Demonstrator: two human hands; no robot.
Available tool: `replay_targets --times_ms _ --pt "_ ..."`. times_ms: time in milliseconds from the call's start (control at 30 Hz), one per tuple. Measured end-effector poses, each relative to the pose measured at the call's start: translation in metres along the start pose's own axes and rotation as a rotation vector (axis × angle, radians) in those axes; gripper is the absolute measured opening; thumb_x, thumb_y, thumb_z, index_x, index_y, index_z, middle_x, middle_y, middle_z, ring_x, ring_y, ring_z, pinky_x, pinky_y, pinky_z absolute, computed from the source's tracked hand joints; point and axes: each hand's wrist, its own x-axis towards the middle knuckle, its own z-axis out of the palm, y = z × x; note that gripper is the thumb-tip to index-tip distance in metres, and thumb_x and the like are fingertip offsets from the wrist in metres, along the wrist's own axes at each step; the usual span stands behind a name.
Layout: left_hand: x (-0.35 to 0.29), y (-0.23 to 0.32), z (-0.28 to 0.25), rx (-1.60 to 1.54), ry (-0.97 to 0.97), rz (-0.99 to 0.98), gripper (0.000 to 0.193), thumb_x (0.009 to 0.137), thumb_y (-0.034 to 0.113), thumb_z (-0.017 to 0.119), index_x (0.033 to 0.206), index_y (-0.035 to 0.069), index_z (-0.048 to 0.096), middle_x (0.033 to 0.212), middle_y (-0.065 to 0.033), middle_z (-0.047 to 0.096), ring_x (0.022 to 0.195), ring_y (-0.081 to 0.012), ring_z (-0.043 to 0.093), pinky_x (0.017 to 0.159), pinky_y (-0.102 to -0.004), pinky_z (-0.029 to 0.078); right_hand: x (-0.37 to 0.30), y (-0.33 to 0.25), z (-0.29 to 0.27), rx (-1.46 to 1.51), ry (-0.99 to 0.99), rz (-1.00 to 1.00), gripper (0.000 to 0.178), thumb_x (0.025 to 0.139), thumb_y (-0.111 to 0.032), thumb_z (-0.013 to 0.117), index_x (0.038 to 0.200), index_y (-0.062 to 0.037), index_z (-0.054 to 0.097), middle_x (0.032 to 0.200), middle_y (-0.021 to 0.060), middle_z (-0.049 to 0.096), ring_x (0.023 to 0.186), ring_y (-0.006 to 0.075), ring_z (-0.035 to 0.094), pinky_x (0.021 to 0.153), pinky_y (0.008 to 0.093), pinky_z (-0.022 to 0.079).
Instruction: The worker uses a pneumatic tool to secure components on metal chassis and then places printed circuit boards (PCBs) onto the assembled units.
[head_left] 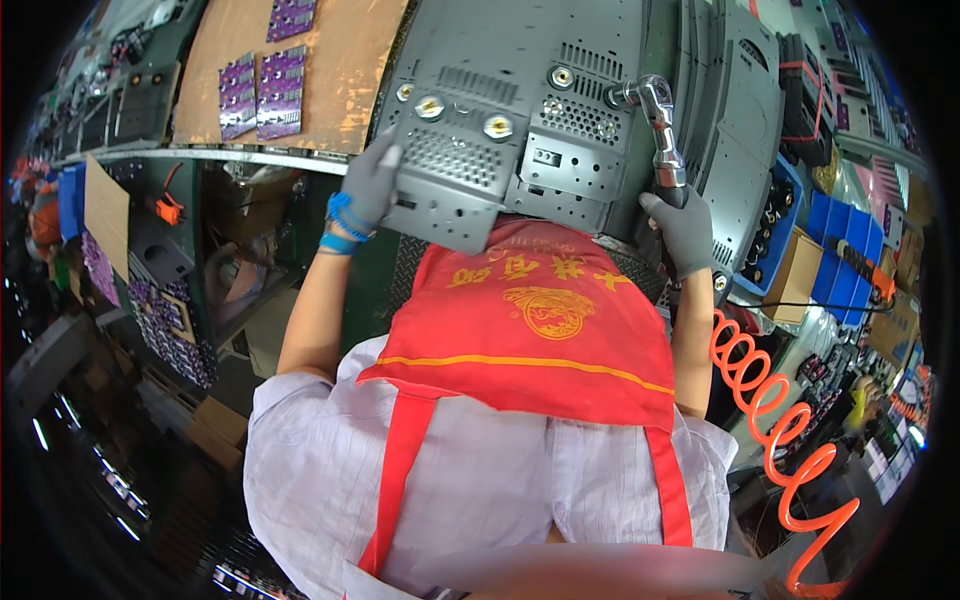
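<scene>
My left hand (370, 187), in a grey glove with a blue band at the wrist, grips the left edge of a grey perforated sheet-metal panel (452, 160). Brass round fittings (498, 127) sit on this panel. Just right of it lies a second perforated panel (577, 155), carrying a brass fitting (561, 77) of its own. In my gloved right hand (684, 232) is a chrome-headed ratchet wrench (663, 125), fingers wrapped round its dark handle. The wrench's head rests at or just above the right edge of the second panel; contact is unclear.
Purple circuit boards (281, 92) lie on a brown board (345, 60) at left. Stacked grey panels (735, 110) stand at right, beside a blue bin (775, 220) of small dark parts. An orange coiled hose (790, 430) hangs at lower right.
</scene>
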Motion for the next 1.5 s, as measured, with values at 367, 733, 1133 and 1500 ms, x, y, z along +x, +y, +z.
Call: replay_targets --times_ms 367,733,1133,1500 --pt "0.006 -0.008 -0.018 0.913 0.21 0.204 0.032 0.09 0.025 0.054 0.116 0.005 0.059 0.099 -0.0209 0.06 0.085 -0.0372 0.062 0.071 -0.0448 0.051 0.033 0.016 0.012 -0.122 0.032 0.113 0.035 0.073 -0.031 0.07 0.09 -0.0016 0.062 0.067 0.0076 0.062 0.061 0.0178 0.06 0.062 0.0324 0.047" --pt "0.073 0.043 0.169 0.73 0.167 0.366 0.038 0.095 0.03 0.047 0.123 0.004 0.053 0.094 -0.0204 0.059 0.088 -0.0399 0.06 0.074 -0.048 0.049 0.038 0.018 0.027 -0.34 0.126 0.063 0.043 0.074 -0.033 0.068 0.102 -0.0017 0.063 0.084 0.0158 0.066 0.078 0.0284 0.064 0.074 0.0374 0.049" --pt "0.091 0.037 0.165 0.57 0.05 0.306 0.033 0.097 0.027 0.04 0.112 0.002 0.054 0.089 -0.0257 0.064 0.081 -0.0453 0.06 0.07 -0.0518 0.047 0.023 0.014 0.042 -0.289 0.094 0.177 0.041 0.074 -0.036 0.066 0.1 -0.005 0.063 0.092 0.0179 0.067 0.089 0.0341 0.065 0.079 0.0398 0.049" --pt "0.081 0.033 0.167 0.353 0.106 0.336 0.039 0.096 0.024 0.042 0.127 0.003 0.048 0.082 -0.0268 0.063 0.078 -0.0453 0.061 0.067 -0.0514 0.047 0.024 0.015 0.046 -0.348 0.133 0.189 0.039 0.074 -0.036 0.066 0.1 -0.0063 0.064 0.092 0.0171 0.068 0.089 0.0338 0.065 0.079 0.0394 0.049"
